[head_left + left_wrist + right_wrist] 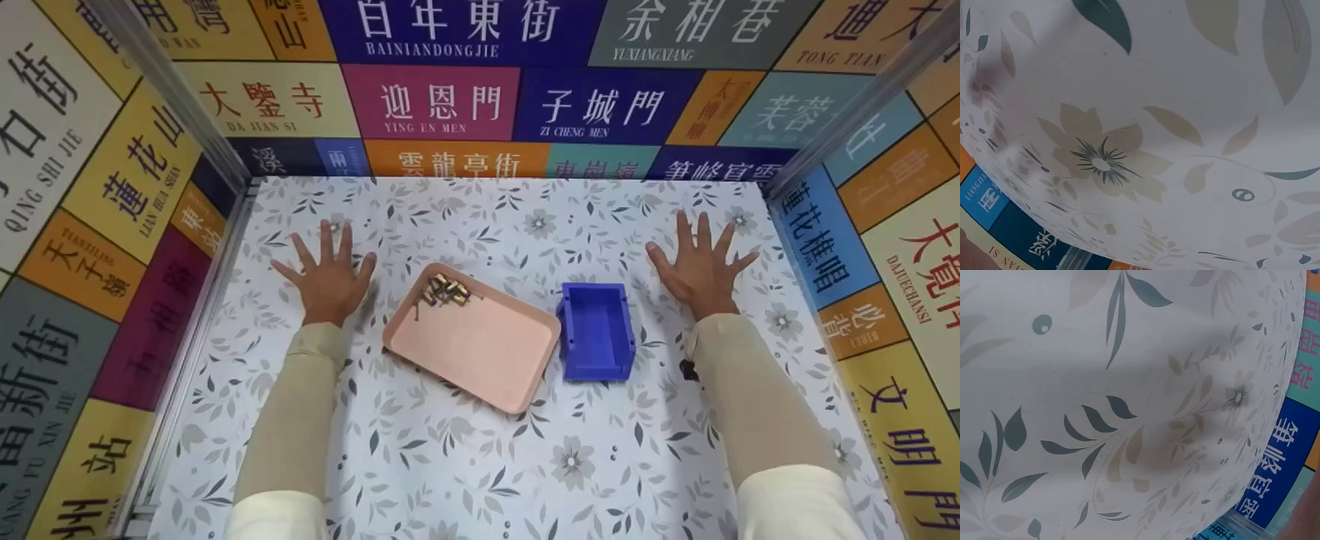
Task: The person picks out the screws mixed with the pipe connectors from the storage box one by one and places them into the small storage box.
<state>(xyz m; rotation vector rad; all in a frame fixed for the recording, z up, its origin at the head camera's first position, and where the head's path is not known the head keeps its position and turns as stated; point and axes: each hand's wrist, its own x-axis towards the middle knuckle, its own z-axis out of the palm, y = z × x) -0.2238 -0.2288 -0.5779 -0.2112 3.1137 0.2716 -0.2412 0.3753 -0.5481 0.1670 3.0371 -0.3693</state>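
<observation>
My left hand (332,283) is at the left with its fingers spread straight and nothing in it. At the right, my right hand (701,270) is spread the same way and holds nothing. Between them a pink tray (472,345) lies turned at a slant, nearer the left hand. Several small brass-coloured metal pieces (448,288), with what look like thin screws, are heaped in its upper left corner. A blue plastic bin (600,330) stands just right of the tray, nearer the right hand; no contents show. Both wrist views show mostly tablecloth.
A white cloth (570,465) with grey flowers and leaves covers the table. Panels with colourful Chinese signs (442,101) enclose the back and both sides. A small black object (688,370) shows beside the right sleeve.
</observation>
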